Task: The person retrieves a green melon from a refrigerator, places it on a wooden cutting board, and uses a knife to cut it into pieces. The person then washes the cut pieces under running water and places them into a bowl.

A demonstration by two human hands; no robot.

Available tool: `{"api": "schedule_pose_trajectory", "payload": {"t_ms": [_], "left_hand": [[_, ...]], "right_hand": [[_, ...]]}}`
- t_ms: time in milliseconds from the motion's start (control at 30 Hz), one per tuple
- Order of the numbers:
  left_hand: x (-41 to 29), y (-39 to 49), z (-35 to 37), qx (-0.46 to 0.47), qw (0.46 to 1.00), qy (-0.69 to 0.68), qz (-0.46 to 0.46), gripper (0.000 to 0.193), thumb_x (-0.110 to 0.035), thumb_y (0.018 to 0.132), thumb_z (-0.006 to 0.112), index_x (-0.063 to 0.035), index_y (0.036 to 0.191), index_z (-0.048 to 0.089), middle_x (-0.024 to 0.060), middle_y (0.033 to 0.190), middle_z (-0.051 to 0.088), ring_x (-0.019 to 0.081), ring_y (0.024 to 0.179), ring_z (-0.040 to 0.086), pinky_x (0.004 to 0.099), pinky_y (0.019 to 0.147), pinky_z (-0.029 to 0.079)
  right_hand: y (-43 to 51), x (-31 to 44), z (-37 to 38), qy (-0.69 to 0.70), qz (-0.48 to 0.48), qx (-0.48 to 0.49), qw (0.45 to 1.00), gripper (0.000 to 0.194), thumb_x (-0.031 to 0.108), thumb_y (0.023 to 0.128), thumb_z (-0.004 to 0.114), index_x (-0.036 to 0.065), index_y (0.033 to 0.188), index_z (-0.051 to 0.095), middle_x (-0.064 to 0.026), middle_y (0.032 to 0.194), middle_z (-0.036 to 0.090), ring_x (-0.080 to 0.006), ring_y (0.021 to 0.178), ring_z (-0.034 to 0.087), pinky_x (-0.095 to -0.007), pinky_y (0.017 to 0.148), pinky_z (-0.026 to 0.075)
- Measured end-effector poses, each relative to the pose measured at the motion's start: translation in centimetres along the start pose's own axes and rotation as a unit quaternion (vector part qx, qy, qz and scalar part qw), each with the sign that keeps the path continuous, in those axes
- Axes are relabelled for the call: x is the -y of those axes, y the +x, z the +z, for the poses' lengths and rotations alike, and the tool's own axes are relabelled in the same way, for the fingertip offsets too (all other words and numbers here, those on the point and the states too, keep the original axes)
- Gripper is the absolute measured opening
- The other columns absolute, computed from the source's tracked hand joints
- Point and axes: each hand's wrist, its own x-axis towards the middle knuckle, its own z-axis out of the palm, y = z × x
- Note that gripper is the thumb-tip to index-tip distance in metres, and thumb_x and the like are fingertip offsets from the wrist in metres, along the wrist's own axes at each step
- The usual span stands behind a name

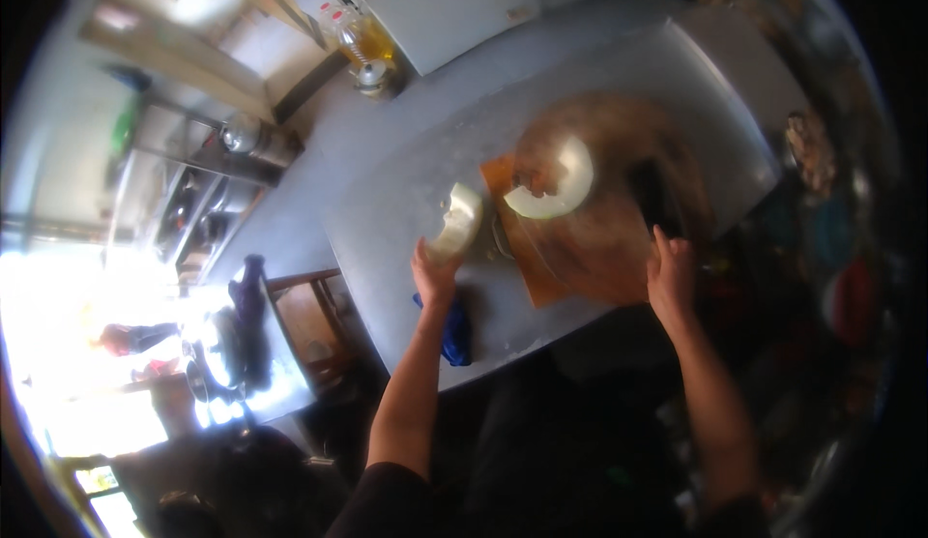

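My left hand (435, 273) grips a curved chunk of pale melon, likely winter melon (464, 222), over the metal table left of the boards. A larger C-shaped melon slice (573, 190) with a thin green rind lies on a round wooden chopping block (594, 255). My right hand (670, 270) holds a dark-bladed knife, apparently a cleaver (652, 193), its blade over the right part of the block. An orange-brown board (525, 262) with a metal handle shows from under the block's left side.
A blue cloth-like item (457, 331) lies by the near edge of the metal table (406, 175). Beyond stand oil bottles (362, 38), a lidded pot (373, 77) and a white cabinet (464, 9). Shelving with a metal canister (250, 135) is at left. The right side is dark and cluttered.
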Motion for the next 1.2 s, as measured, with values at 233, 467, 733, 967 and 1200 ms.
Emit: {"api": "schedule_pose_trajectory", "payload": {"t_ms": [233,467,733,967,1200], "left_hand": [[-3.2,-3.5,0.9,0.224,0.940,0.047,0.252,0.062,-0.008,0.089,0.067,0.0033,0.148,0.049,0.0262,0.153,0.047,0.0440,0.138,0.048,0.0498,0.116,0.042],[0.2,-5.2,4.4,0.298,0.909,0.130,0.262,0.081,-0.033,0.098,0.067,0.0074,0.159,0.033,0.0248,0.170,0.027,0.0432,0.160,0.018,0.0514,0.131,0.015],[-1.0,-25.2,1.5,0.513,0.784,-0.115,0.332,0.071,-0.018,0.093,0.074,0.0008,0.155,0.045,0.0245,0.163,0.037,0.0412,0.153,0.037,0.0545,0.122,0.037],[-2.3,-9.8,3.3,0.146,0.925,0.007,0.350,0.060,0.000,0.096,0.059,0.0044,0.153,0.041,0.0299,0.155,0.048,0.0499,0.140,0.049,0.0529,0.115,0.045],[1.3,-4.3,6.3,0.217,0.910,0.117,0.334,0.067,-0.021,0.097,0.061,0.0045,0.156,0.040,0.0266,0.163,0.039,0.0449,0.154,0.031,0.0522,0.128,0.025]], "right_hand": [[-10.1,9.0,7.1,0.389,0.042,0.232,0.891,0.016,0.011,0.103,0.063,0.004,0.114,0.072,-0.0120,0.105,0.074,-0.0240,0.096,0.071,-0.0373,0.088,0.059],[-19.3,8.3,20.6,0.658,0.555,0.273,0.429,0.024,0.024,0.107,0.056,0.003,0.109,0.069,-0.0096,0.103,0.073,-0.0226,0.094,0.070,-0.0374,0.090,0.057],[-22.0,5.5,26.2,0.841,0.482,0.141,0.199,0.033,0.029,0.104,0.061,0.002,0.122,0.063,-0.0165,0.115,0.070,-0.0334,0.109,0.068,-0.0498,0.104,0.055],[-29.4,-10.2,22.0,0.888,0.437,-0.063,0.128,0.016,0.011,0.101,0.065,-0.001,0.108,0.073,-0.0169,0.108,0.077,-0.0284,0.104,0.074,-0.0410,0.093,0.064],[-35.9,-18.9,23.3,0.807,0.495,-0.069,0.314,0.015,0.016,0.100,0.069,0.004,0.107,0.074,-0.0129,0.105,0.077,-0.0280,0.100,0.075,-0.0418,0.089,0.065]]}}
